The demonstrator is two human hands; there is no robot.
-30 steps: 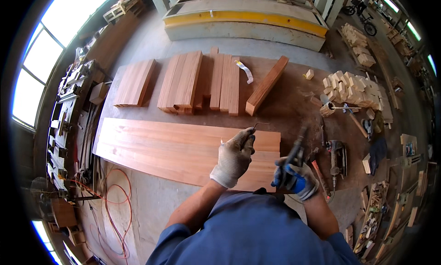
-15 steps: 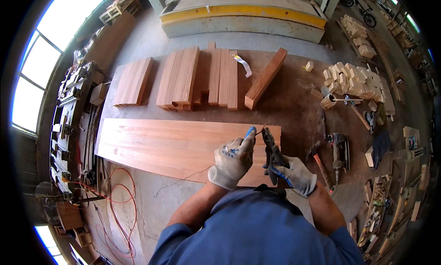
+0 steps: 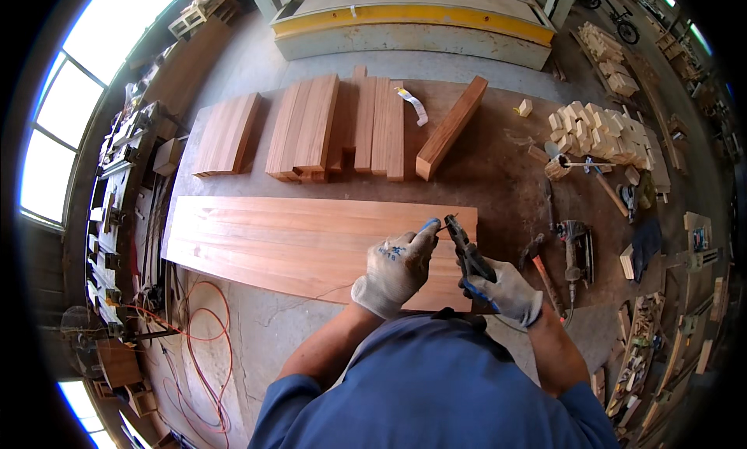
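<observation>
My left hand [image 3: 395, 271], in a pale work glove with blue fingertips, is closed with thumb and forefinger pinched on a thin dark wire. A faint length of the wire trails from beneath this hand toward the lower left. My right hand [image 3: 507, 289], also gloved, grips dark pliers [image 3: 471, 257] by their handles. The pliers' jaws point up and left, close to the left fingertips and at the wire's end; whether they bite on it is too small to tell. Both hands are above the right part of a long, light-brown wooden panel [image 3: 288, 235].
Behind the panel on the worktable [image 3: 498, 161] lie stacked boards [image 3: 307, 130] and a darker beam [image 3: 451, 130]. To the right are a hammer [image 3: 546, 278], a power tool [image 3: 574, 254] and piled wooden blocks [image 3: 595, 134]. An orange hose [image 3: 227, 332] coils on the floor at left.
The pliers' handles have drawn closer together in my right hand, which has shifted slightly right. My left hand stays nearly in place, its pinch close to the pliers' jaws.
</observation>
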